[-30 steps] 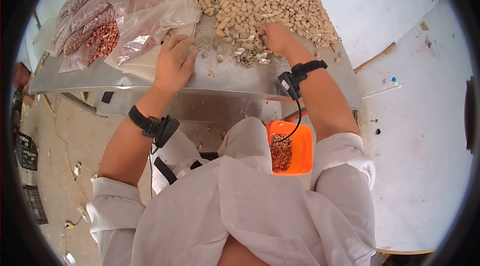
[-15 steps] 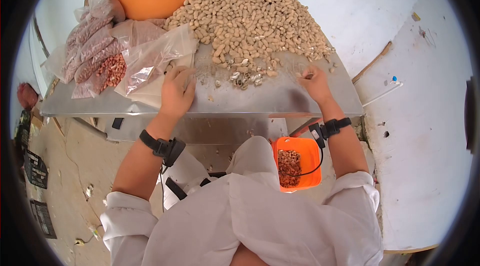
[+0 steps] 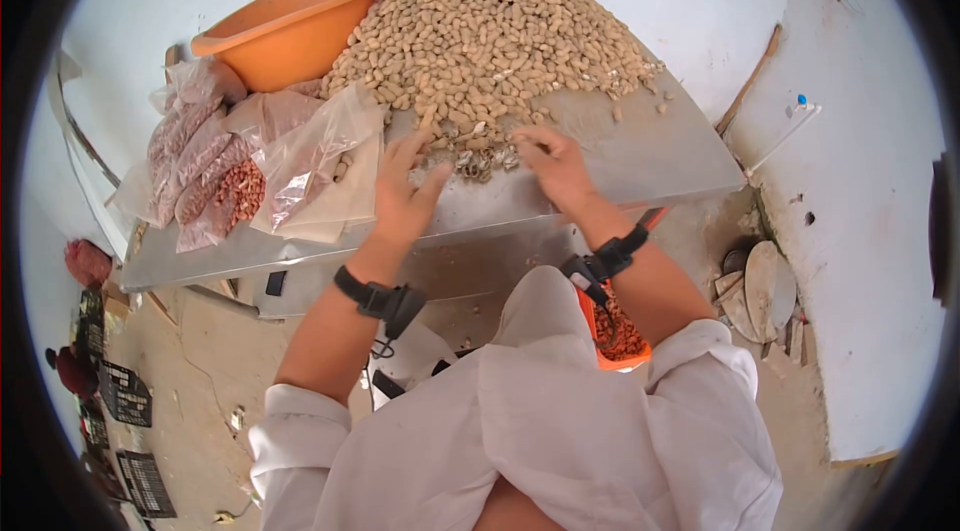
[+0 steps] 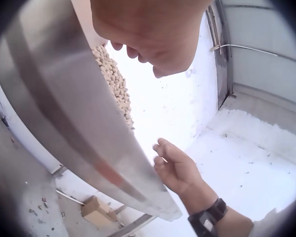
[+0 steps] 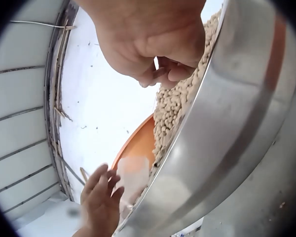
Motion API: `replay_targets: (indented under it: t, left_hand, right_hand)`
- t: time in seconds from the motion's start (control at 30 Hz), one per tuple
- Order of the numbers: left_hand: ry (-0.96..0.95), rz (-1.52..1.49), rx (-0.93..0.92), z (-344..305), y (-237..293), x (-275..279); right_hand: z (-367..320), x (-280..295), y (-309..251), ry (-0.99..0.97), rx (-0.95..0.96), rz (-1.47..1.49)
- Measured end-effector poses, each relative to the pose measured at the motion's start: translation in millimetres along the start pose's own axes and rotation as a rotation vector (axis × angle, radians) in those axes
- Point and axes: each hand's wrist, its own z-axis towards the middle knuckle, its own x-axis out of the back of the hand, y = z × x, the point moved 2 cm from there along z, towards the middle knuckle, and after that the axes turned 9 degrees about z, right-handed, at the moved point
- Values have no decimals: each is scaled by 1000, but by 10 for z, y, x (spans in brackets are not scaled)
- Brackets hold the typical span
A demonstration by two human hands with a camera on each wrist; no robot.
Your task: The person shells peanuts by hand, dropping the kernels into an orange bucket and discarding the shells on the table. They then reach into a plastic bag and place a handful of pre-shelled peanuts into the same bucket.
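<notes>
A large heap of unshelled peanuts covers the back of the metal table. At its front edge lies a small pile of broken shells. My left hand is left of those shells, fingers spread and thumb apart, beside a clear plastic bag. On the other side, my right hand has its fingertips close to the shells. The right wrist view shows this right hand with loosely bent fingers and no object visible between them.
An orange basin stands at the back left, with filled bags of red peanut kernels before it. Below the table, an orange container of kernels is partly hidden by the right forearm. Black crates sit on the floor at left.
My right hand has gone from the heap out to the right, then back in beside the shells. The left hand has come off the bag's edge toward the shells, fingers spreading. The head view has shifted.
</notes>
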Motion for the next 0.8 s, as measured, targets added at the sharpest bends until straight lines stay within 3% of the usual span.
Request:
replay_targets:
  t: [0.17,0.23,0.33,0.43,0.53,0.63,0.8]
  left_hand:
    - [-8,-249,175,1,-60,-448]
    - [-22,-160,118,15,-26,-455]
    - [-50,-75,84,5,-41,-516]
    - [-96,-75,128,-7,-9,-545]
    - [-78,-123,163,6,26,-524]
    - [8,-141,199,-12,-85,-541]
    - [8,-18,239,-22,-99,-476]
  right_hand:
    - [-1,-416,85,-138,96,28]
    - [9,-498,110,-198,108,87]
    - [16,-630,157,-180,273,61]
    - [-6,-597,102,-197,182,-42]
    - [6,-618,132,-156,186,101]
    - [19,-631,131,-132,30,315]
    - [5,-642,140,-143,35,237]
